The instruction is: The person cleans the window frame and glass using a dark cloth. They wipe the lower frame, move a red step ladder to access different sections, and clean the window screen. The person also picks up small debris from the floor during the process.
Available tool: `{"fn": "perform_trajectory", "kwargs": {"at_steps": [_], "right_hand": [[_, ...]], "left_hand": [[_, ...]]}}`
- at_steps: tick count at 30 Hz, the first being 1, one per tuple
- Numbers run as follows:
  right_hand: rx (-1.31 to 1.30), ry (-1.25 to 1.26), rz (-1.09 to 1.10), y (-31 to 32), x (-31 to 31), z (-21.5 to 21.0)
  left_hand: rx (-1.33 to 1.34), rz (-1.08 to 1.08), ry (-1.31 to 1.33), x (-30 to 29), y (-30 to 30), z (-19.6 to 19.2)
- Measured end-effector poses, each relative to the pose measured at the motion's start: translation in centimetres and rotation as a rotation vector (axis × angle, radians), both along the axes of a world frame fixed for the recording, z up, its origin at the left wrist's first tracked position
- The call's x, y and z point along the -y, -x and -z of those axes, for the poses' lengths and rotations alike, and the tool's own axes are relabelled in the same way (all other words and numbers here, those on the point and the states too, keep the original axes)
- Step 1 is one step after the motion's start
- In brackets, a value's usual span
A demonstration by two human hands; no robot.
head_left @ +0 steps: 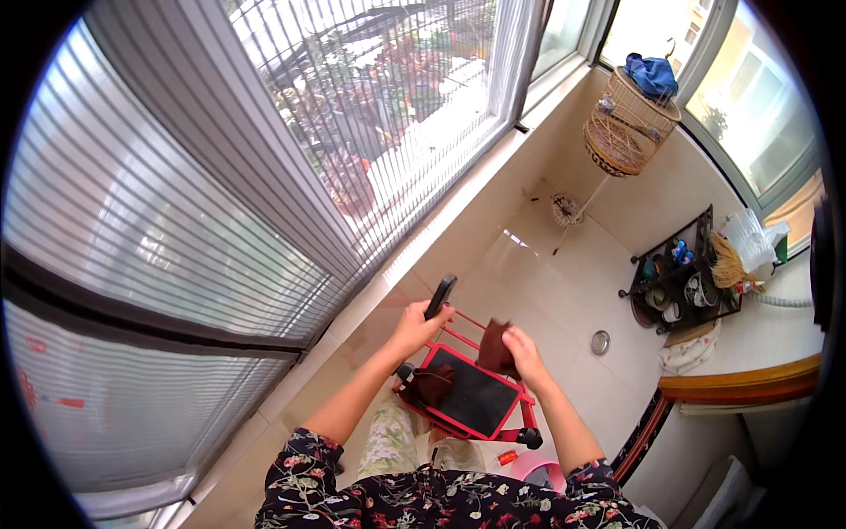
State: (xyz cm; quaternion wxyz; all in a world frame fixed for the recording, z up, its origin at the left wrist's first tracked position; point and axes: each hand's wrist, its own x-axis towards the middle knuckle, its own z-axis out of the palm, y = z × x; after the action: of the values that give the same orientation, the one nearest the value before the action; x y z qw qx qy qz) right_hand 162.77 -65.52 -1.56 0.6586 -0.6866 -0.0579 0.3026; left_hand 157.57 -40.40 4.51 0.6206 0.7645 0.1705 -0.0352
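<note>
My left hand [416, 330] is closed around a long black object with a rounded end [441, 296]; its kind is unclear. In my right hand [525, 356] is a piece of brown cloth [496, 347], pinched between thumb and fingers and hanging slightly blurred. Both hands are above a red-framed step stool [522, 407] with a black top, standing in front of my legs. A crumpled dark brown item [433, 384] lies on the left part of that top. Thin red bars of the frame show between my two hands.
Windows with striped screens [176, 220] run along the left. A wicker birdcage [630, 123] with blue cloth on top hangs at the far right. A black rack [687, 278] with pots stands on the right, beyond a round floor drain [600, 342]. A pink basin [538, 467] is near my feet.
</note>
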Motion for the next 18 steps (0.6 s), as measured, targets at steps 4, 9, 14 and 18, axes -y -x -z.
{"fn": "perform_trajectory", "kwargs": {"at_steps": [4, 9, 14, 18], "right_hand": [[-0.218, -0.342, 0.165, -4.0, -2.7, -6.2], [-0.227, -0.419, 0.155, -5.2, -4.9, -13.9], [-0.263, -0.606, 0.141, -5.9, -6.5, -17.5], [-0.058, -0.43, 0.027, -6.9, -6.9, -18.1]], "left_hand": [[-0.016, 0.073, 0.036, -1.3, -3.5, -2.6], [-0.043, 0.338, 0.106, -2.4, -5.9, -5.5], [-0.242, 0.494, 0.363, -2.2, -7.7, -9.0], [-0.221, 0.234, 0.481, -2.4, -9.9, -9.6]]}}
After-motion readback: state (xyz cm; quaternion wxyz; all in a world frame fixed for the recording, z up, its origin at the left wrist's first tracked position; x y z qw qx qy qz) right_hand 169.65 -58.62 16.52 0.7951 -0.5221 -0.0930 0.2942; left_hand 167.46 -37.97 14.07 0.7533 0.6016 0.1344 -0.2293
